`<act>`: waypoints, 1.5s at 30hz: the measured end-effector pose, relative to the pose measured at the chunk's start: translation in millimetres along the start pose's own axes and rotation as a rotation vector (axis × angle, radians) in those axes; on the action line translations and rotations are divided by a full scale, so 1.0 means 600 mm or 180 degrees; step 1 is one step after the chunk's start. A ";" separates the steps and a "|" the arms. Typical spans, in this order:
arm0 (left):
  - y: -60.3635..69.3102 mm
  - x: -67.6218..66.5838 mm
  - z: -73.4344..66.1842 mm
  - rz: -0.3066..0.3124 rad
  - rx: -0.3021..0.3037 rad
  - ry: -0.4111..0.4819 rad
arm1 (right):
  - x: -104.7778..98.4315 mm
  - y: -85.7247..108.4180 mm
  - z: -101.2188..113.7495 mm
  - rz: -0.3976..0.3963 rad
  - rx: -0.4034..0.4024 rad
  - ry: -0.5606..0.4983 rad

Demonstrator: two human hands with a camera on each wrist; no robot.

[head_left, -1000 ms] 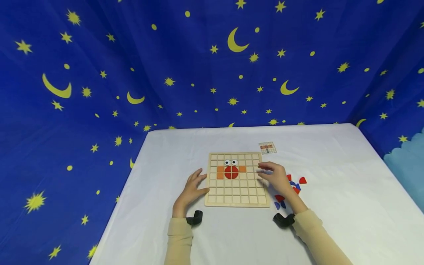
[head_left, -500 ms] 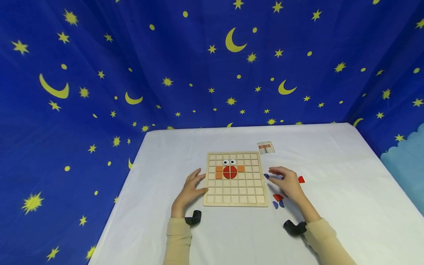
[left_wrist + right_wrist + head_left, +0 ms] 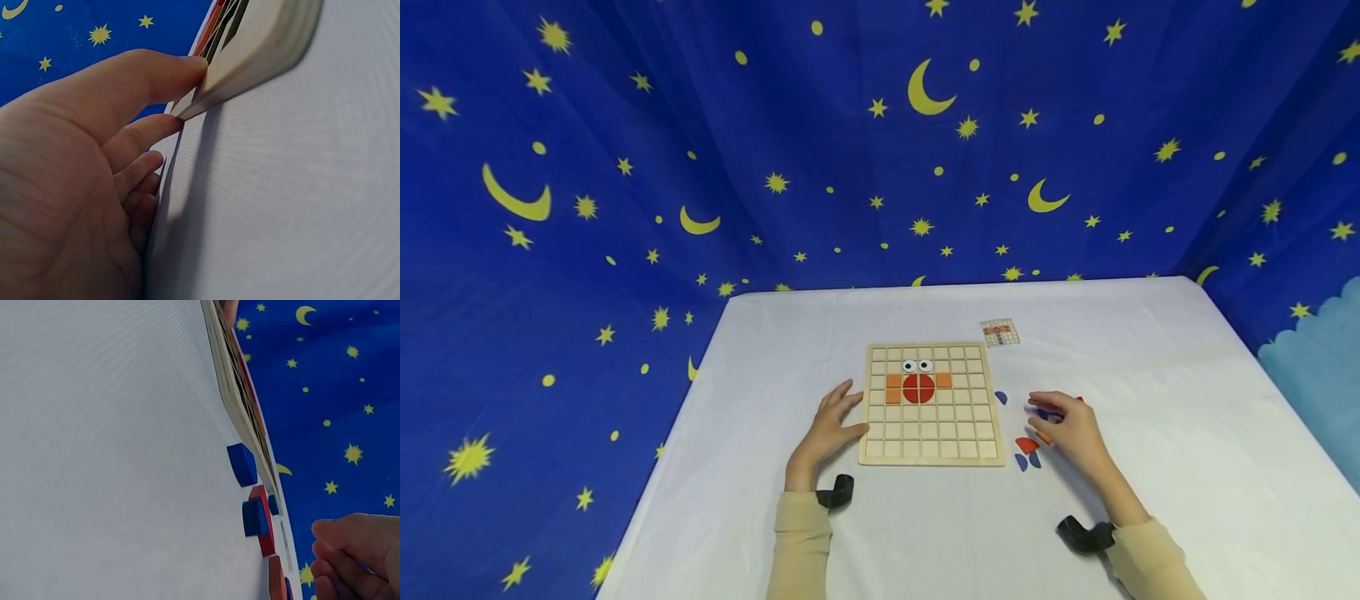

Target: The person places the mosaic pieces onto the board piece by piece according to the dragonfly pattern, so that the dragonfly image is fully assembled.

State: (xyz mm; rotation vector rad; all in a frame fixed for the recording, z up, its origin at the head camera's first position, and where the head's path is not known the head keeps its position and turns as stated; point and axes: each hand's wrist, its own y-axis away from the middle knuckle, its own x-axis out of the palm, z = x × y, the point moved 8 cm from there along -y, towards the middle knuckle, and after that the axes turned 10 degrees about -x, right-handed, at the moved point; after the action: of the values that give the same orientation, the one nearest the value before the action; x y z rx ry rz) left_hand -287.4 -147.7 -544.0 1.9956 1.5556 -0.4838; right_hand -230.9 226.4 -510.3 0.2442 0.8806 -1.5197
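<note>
Wooden board (image 3: 929, 413), seen whole only from the head, touches the left hand (image 3: 827, 431), fingers spread; right hand's (image 3: 1071, 428) fingers part.

tbl w/ white cloth (image 3: 940, 533) fills lower ctr of frame. on it, abt ctr: wooden grid board (image 3: 931, 462), flat. pic card (image 3: 1001, 332) near its upper right corner. right of board: blue half-round pc (image 3: 1002, 398); lower, red pc (image 3: 1027, 446) w/ 2 blue pcs (image 3: 1021, 462) just below; orange pc (image 3: 1044, 437) farther right, partly hidden.
</note>
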 end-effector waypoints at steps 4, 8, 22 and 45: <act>-0.001 -0.001 0.001 -0.0015 -0.0017 -0.0013 | -0.007 0.008 -0.002 -0.0054 -0.0025 0.0042; -0.001 -0.001 0.001 -0.0008 -0.0028 -0.0012 | -0.010 0.019 -0.001 -0.0065 -0.0009 0.0078; -0.004 0.001 0.004 0.0003 -0.0045 0.0006 | -0.011 0.045 -0.005 0.0085 0.0209 0.0426; -0.001 0.001 0.001 -0.0014 -0.0001 -0.0020 | -0.005 0.053 -0.003 0.0182 0.0130 0.0564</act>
State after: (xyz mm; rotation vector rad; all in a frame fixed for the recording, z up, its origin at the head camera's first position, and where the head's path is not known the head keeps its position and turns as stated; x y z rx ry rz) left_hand -287.7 -147.5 -545.1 1.9891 1.5563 -0.4912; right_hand -201.7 233.0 -521.7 0.4356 0.9744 -1.4800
